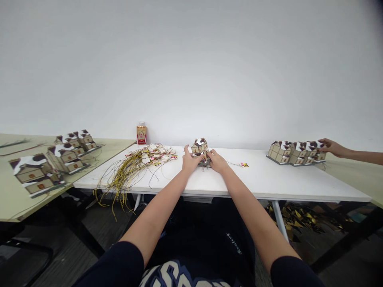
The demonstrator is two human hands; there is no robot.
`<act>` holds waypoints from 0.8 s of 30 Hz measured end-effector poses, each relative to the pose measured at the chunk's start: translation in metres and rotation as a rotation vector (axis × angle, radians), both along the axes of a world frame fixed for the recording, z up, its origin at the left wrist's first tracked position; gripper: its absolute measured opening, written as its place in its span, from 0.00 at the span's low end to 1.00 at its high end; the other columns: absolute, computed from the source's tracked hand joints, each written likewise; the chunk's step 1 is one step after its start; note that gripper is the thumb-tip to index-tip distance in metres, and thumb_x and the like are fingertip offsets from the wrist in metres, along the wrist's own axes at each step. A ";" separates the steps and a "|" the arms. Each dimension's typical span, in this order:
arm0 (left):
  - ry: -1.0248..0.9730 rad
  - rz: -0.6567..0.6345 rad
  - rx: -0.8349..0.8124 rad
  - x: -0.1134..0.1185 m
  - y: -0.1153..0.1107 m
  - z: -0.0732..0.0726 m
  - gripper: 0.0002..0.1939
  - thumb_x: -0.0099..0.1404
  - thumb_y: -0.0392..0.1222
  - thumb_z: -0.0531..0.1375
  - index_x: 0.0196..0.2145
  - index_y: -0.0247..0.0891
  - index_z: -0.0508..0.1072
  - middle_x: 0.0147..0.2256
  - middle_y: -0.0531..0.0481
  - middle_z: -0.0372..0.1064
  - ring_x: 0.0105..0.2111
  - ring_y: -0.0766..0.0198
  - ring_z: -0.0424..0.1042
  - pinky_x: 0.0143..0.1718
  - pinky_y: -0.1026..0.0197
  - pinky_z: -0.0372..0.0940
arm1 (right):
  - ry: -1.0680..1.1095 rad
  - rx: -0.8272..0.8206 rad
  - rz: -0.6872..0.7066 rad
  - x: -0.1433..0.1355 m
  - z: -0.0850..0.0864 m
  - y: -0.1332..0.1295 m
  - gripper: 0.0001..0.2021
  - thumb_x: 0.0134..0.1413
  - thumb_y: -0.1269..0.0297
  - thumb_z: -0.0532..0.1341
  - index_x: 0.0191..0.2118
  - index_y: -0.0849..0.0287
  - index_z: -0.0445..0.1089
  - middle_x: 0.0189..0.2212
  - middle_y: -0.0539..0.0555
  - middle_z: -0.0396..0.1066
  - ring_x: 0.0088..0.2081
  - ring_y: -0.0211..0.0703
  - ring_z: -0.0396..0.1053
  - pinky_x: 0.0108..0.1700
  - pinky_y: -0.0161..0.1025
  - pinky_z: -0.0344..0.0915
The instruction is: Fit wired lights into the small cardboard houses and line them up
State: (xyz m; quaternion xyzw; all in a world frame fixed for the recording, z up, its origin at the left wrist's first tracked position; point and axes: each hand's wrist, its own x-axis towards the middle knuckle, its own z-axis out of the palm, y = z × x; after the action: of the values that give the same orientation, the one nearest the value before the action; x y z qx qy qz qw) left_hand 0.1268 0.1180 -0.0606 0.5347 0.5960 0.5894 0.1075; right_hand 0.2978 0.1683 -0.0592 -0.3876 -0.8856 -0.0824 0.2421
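Observation:
A small model house [199, 148] with a brown-and-white roof stands on the white table in front of me. My left hand [189, 161] grips its left side, thumb across the front near the base. My right hand [217, 161] holds the lower right side, its fingertips pressed close to the base. A thin dark wire runs to the right of my right hand, ending at a small red, white and yellow piece [244, 164] on the table. The fingers partly cover the front and base of the house.
Left on the table lies a pile of yellow and dark wires [124, 169] with red-and-white pieces, some hanging over the edge. Behind stands a bottle [141, 133]. More model houses are at left [64, 157] and right [279, 152], where another person's hand [332, 147] touches one.

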 end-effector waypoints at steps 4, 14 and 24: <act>-0.014 0.018 -0.013 0.001 -0.002 0.002 0.48 0.49 0.54 0.68 0.61 0.39 0.50 0.29 0.50 0.71 0.31 0.60 0.71 0.35 0.61 0.63 | 0.090 0.013 -0.011 0.002 0.001 -0.001 0.22 0.48 0.77 0.53 0.51 0.59 0.60 0.49 0.59 0.61 0.35 0.43 0.65 0.34 0.39 0.61; -0.061 0.072 -0.036 0.002 -0.007 0.008 0.46 0.50 0.54 0.67 0.61 0.39 0.51 0.29 0.50 0.72 0.34 0.57 0.73 0.38 0.59 0.65 | 0.270 0.135 0.026 0.010 -0.003 0.017 0.06 0.48 0.73 0.62 0.34 0.59 0.66 0.42 0.59 0.65 0.42 0.48 0.64 0.44 0.43 0.62; -0.074 0.093 -0.018 -0.001 0.000 0.003 0.47 0.49 0.57 0.67 0.60 0.39 0.51 0.28 0.51 0.71 0.33 0.58 0.72 0.36 0.60 0.64 | 0.324 0.119 0.099 0.012 -0.007 0.027 0.05 0.49 0.72 0.64 0.27 0.59 0.67 0.39 0.57 0.65 0.40 0.45 0.66 0.45 0.42 0.64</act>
State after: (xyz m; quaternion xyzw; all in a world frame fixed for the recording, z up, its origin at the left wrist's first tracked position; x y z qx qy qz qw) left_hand 0.1261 0.1181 -0.0579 0.4833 0.6212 0.6076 0.1068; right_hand 0.3093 0.1951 -0.0659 -0.3368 -0.8465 -0.0589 0.4080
